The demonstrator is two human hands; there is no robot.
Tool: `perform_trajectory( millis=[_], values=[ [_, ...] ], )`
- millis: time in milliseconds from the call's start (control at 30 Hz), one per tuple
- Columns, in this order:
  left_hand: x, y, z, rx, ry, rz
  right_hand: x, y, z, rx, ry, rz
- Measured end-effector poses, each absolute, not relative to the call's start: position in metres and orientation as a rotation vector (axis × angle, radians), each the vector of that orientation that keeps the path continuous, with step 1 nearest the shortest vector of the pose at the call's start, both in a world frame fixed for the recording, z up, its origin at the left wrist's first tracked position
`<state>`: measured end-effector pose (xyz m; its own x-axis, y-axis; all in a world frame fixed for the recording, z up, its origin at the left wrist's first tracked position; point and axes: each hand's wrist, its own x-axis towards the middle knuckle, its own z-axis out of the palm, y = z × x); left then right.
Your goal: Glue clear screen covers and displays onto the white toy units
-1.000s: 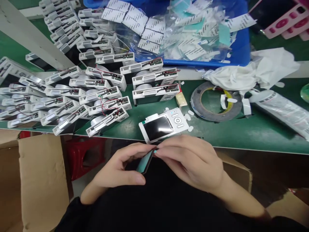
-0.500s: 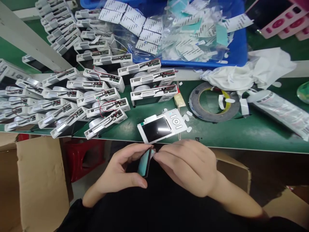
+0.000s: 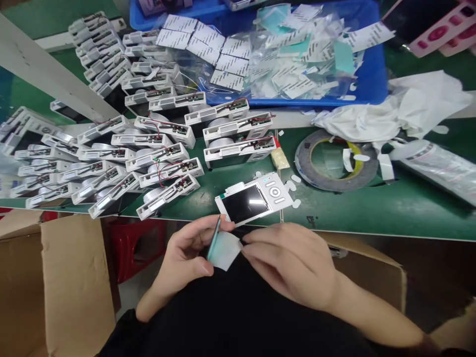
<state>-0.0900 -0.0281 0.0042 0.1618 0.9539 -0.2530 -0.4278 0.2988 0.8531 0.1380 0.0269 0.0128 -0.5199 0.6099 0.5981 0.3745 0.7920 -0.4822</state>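
My left hand (image 3: 180, 255) is closed by its fingers and thumb on a thin dark-edged panel (image 3: 214, 239), seen nearly edge-on. A pale teal film (image 3: 226, 251) stands away from the panel on its right side. The film's right corner is pinched between the fingertips of my right hand (image 3: 297, 263). Just beyond my hands, a white camera-like device (image 3: 279, 192) with a dark screen and oval buttons lies at the bench's front edge. Whether the film is still joined to the panel along its lower left side is hard to see.
Many white device housings (image 3: 171, 196) with red wires stand at left. A blue tray (image 3: 377, 74) holds printed labels and teal films. To the right are a tape roll (image 3: 305, 168), a crumpled white bag (image 3: 360, 121) and a clear packet (image 3: 442, 166). Cardboard boxes (image 3: 78, 267) stand below the bench.
The film has come away from the panel's face and now spreads out between my hands. The panel has turned more edge-on and shifted left; the view has moved slightly.
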Motion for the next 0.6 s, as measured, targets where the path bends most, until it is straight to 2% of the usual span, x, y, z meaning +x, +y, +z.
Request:
perform_trajectory(
  millis=[133,333,600],
  values=[
    [-0.093,-0.027,0.009,0.742,0.86,1.008,0.127,0.035,0.014,-0.792,-2.115,0.372],
    [-0.097,-0.024,0.007,0.815,0.824,0.967,0.122,0.038,0.016,-0.845,-2.02,0.596],
    [-0.106,-0.022,0.003,0.956,0.862,0.895,0.135,0.041,0.022,-0.73,-2.173,0.444]
  ],
)
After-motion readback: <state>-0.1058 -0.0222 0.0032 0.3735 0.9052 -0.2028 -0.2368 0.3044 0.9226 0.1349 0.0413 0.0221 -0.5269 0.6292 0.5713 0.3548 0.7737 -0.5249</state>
